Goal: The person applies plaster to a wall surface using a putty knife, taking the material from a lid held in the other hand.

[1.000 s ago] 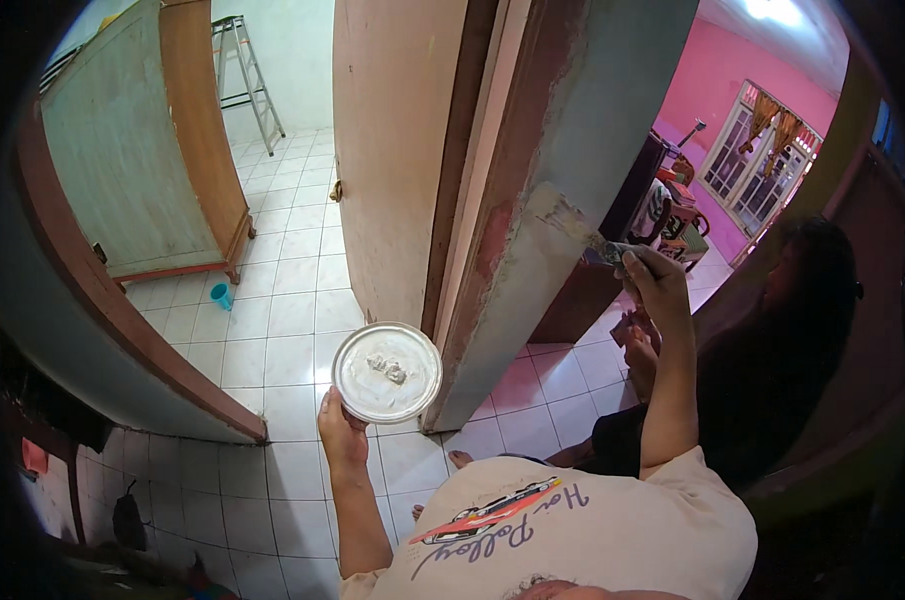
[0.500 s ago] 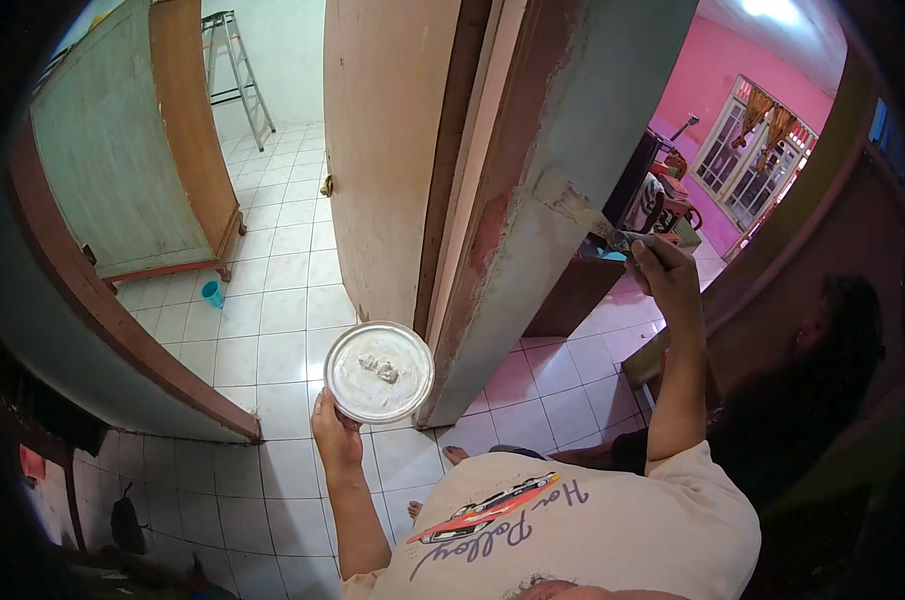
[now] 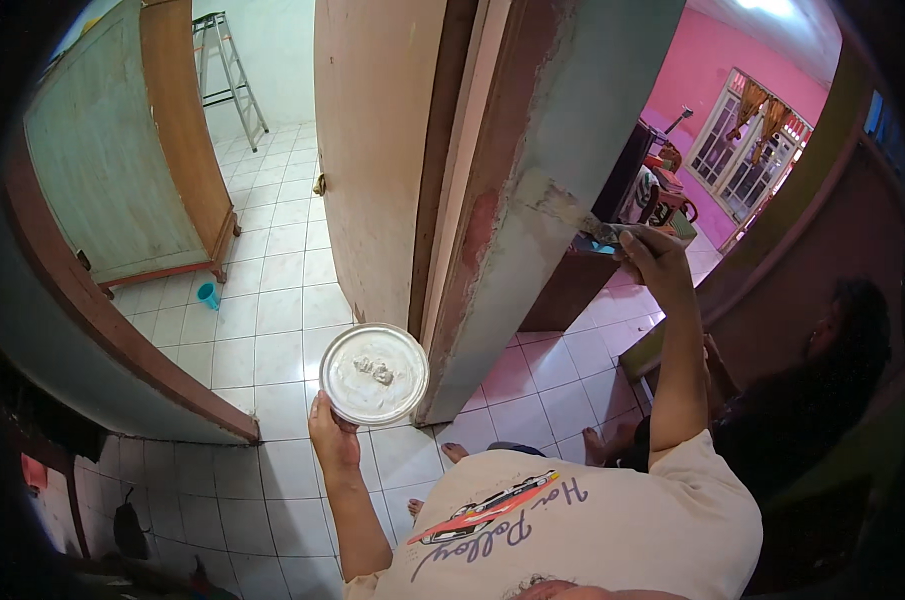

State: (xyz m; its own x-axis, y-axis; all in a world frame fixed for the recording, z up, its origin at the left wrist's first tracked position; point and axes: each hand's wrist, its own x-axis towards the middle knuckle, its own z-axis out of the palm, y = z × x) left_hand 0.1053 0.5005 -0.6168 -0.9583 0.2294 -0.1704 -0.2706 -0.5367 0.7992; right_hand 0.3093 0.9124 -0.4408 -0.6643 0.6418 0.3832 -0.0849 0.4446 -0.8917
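My left hand [image 3: 335, 433] grips the rim of a round pale lid [image 3: 375, 410] and holds it up below the doorway. A small lump of whitish putty [image 3: 375, 371] lies on the middle of the lid. My right hand [image 3: 653, 258] is closed round the handle of a putty knife [image 3: 601, 231]. The knife's blade, smeared with pale putty, lies against the grey-green end of the wall [image 3: 563, 150] beside the door frame. A damp-looking pale patch shows on the wall around the blade.
A wooden door [image 3: 373, 150] stands open beside the frame [image 3: 473, 220]. Beyond it are a wooden cabinet [image 3: 113, 170], a stepladder [image 3: 231, 85] and a blue cup [image 3: 208, 295] on the tiled floor [image 3: 283, 355]. At the right, a person in dark clothes [image 3: 813, 400] sits near a pink-walled room.
The whole view has shifted slightly. My right hand and the putty knife have moved a little left and down along the wall. The lid stays in my left hand.
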